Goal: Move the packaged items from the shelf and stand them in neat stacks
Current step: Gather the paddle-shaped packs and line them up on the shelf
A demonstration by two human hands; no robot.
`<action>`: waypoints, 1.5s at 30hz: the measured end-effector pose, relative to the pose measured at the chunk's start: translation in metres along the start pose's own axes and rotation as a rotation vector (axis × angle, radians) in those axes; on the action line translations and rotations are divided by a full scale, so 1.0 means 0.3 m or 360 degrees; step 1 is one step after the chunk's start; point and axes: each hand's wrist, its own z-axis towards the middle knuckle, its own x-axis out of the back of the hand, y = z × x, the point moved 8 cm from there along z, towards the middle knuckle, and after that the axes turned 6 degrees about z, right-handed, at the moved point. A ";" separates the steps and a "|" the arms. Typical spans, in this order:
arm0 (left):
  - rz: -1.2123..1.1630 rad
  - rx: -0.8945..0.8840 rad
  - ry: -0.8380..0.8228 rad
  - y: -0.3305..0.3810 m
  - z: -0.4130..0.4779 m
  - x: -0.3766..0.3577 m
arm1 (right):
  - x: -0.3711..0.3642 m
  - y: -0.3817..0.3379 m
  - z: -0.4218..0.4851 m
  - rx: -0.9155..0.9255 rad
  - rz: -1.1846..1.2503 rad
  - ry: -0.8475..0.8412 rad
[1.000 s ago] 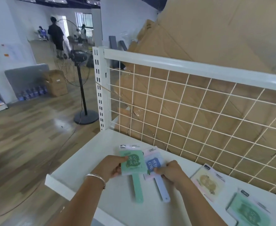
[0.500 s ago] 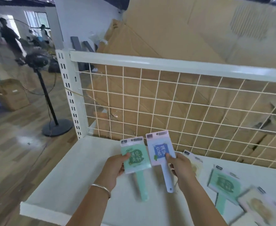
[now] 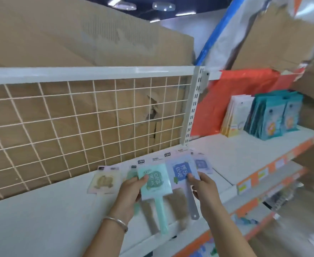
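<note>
Smooth white painted metal shelf; behind it, coated wire grid and matt brown cardboard; above it, glossy plastic-wrapped green pack, shiny metal bangle.

- Left hand: bare, as is the forearm behind it.
- Bangle: thin, plain, silver-coloured metal ring round the left wrist.
- Right hand: bare, with an uncovered forearm too.
</note>
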 end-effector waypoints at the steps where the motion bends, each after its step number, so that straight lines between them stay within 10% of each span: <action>1: 0.0012 0.0007 -0.0029 -0.011 0.006 -0.072 | 0.072 -0.008 0.012 0.0010 0.0009 0.0043; 18: 0.0085 -0.0125 -0.0236 -0.077 0.018 -1.015 | 0.933 -0.181 0.274 -0.0028 0.0268 0.0057; 45: -0.0233 0.0087 0.0446 -0.024 0.667 -1.029 | 0.657 -0.262 1.144 0.0254 -0.0263 -0.0500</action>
